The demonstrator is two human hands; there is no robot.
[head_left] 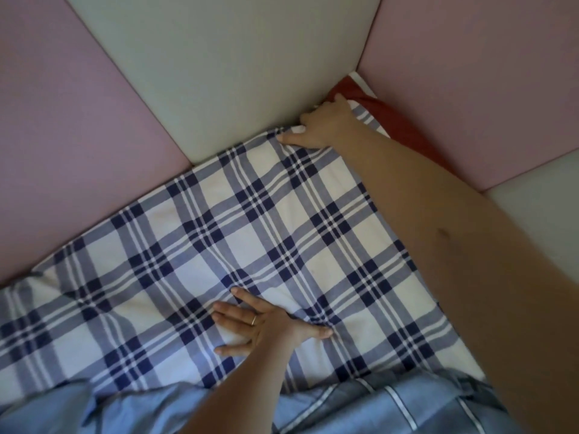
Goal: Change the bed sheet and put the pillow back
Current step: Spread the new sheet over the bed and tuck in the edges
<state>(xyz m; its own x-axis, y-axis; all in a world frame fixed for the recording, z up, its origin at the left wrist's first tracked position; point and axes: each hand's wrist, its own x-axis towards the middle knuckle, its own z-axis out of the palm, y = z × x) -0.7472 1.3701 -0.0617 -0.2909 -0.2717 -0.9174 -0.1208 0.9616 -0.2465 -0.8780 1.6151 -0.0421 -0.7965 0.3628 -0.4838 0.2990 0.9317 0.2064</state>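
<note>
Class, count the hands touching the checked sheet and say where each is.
2. The left hand lies flat, fingers spread, mid-sheet; the right hand grips the far edge of the checked sheet by the padded wall.

Dim, soft light in here. Just beyond the right hand (322, 125) rises a pale grey-white padded wall panel (235, 73). Left of it, well beyond the left hand (266, 324), there's a dusty-pink padded wall panel (62, 136), joined at a seam. To the right hand's right, a second pink padded panel (485, 89), then another pale padded panel (539, 220) nearer us.
</note>
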